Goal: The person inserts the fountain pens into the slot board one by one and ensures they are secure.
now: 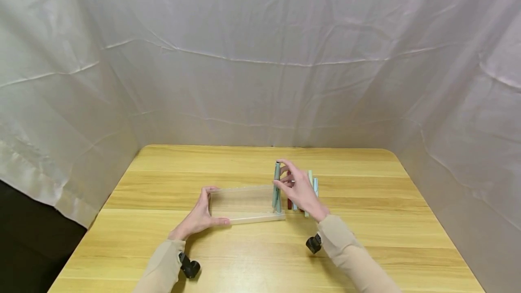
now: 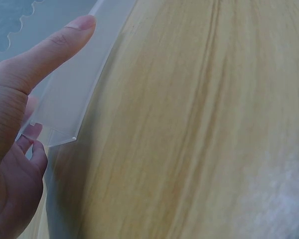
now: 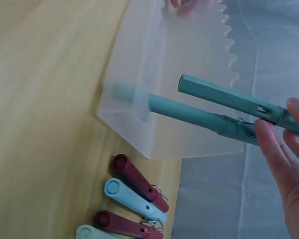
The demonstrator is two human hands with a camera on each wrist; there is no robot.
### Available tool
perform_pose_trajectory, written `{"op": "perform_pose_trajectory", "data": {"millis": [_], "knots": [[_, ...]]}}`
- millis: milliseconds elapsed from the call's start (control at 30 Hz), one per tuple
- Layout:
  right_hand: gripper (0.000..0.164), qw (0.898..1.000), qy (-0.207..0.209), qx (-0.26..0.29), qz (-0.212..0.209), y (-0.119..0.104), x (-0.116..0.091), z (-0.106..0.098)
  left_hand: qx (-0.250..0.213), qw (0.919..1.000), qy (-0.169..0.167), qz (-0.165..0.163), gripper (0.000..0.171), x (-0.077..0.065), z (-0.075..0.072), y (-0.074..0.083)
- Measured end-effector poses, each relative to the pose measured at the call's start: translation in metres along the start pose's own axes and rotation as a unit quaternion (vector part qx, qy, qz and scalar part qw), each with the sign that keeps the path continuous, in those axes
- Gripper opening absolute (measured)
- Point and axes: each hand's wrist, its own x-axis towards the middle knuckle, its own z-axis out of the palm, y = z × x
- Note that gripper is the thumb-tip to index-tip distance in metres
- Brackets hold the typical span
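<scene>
1. Beige sleeves [image 1: 160,266], two, nearest, at seven and five o'clock.
2. Left hand [image 1: 201,211]: grip clasping nine-o'clock end of one translucent scalloped-edge box [image 1: 244,202], six o'clock from head-view centre.
3. Right hand [image 1: 299,189]: grip pinching teal wire-clip pen [image 3: 229,99]; second teal pen [image 3: 189,113] slants into box's three-o'clock end, unclear if gripped.
4. Worktop [image 1: 244,257], three o'clock of box, at least: two maroon pens [image 3: 139,182], two light blue pens [image 3: 135,200], one pale green pen [image 3: 92,233].
5. Step, probably: boxing pens; next calls for lowering the teals.
</scene>
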Motion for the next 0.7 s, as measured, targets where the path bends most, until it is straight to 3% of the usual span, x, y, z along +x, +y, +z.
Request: {"op": "perform_pose_trajectory", "data": {"millis": [300, 700], "knots": [[0.056, 0.998, 0.0, -0.056, -0.023, 0.003, -0.006, 0.011, 0.002, 1.0, 0.002, -0.001, 0.106, 0.001, 0.0, 0.0], [0.061, 0.995, 0.007, -0.084, -0.061, 0.004, -0.012, 0.019, -0.005, 1.0, 0.001, -0.001, 0.106, 0.001, 0.001, -0.001]]}}
